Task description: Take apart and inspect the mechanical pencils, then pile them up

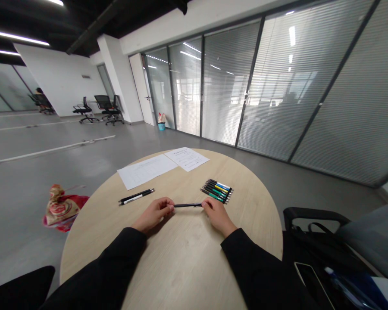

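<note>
A slim black pen (188, 205) lies level between my two hands, just above or on the wooden table. The fingertips of my left hand (157, 212) pinch its left end. At its other end, my right hand (216, 213) is closed on it in the same way, hiding the tip. Just beyond my right hand sits a row of several pens (217, 189) side by side, with green, yellow, blue and white parts on dark barrels. Left of my left hand lie two more pens (136, 196), one black and one with a white section.
The round table (187, 262) has two printed sheets, a left sheet (147, 170) and a right sheet (187, 158), near its far edge. A patterned bag (63, 209) is on the floor at left. A chair (313, 215) at right carries a phone (313, 284).
</note>
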A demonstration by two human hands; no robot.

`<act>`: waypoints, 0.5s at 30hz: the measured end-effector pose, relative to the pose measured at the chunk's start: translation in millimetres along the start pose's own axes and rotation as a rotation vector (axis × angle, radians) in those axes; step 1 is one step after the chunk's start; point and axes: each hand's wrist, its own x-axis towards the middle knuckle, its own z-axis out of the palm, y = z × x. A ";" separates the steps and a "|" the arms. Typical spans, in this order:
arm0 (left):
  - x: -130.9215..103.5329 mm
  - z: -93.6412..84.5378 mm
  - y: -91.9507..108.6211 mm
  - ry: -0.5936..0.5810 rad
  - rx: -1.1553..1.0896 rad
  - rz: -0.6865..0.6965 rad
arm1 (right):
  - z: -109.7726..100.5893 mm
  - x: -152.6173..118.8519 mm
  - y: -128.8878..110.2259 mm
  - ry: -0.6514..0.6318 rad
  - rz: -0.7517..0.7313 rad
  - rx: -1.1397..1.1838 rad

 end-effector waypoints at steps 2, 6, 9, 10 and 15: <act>0.2 0.4 1.1 0.002 0.012 0.001 | -0.1 0.0 -0.1 0.000 -0.008 -0.006; 1.1 0.7 0.6 -0.011 0.049 -0.020 | -0.4 0.5 -0.6 -0.009 -0.009 -0.002; 1.7 0.6 -2.4 -0.009 0.006 -0.034 | -0.6 0.9 -1.1 -0.020 -0.002 0.011; 1.8 0.5 -3.4 -0.006 -0.008 -0.029 | -0.6 1.0 -1.2 -0.019 0.000 0.018; 0.5 0.0 -4.5 -0.020 -0.064 0.028 | -0.3 1.4 0.5 -0.003 0.011 0.045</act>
